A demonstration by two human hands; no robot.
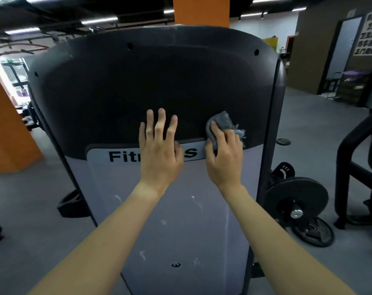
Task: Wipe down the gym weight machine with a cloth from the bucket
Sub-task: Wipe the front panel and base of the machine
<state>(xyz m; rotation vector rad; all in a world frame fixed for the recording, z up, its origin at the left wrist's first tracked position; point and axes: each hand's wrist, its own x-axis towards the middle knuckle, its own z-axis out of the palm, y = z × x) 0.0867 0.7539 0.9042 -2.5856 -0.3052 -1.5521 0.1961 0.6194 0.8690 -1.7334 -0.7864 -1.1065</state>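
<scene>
Left hand (159, 152): fingers straight, spread, flat on the tall grey-and-black plastic weight machine shroud (138, 81), covering part of its label. Right hand (223, 160): grips crumpled grey cloth (222, 122), pressed at the black upper section's lower edge. Round black weight plates (297, 201) beyond, right.

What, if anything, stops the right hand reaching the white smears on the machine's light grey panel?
Likely yes: nothing covers the white smears on the light grey panel, and the right hand, gripping the crumpled grey cloth, sits above them.
</scene>
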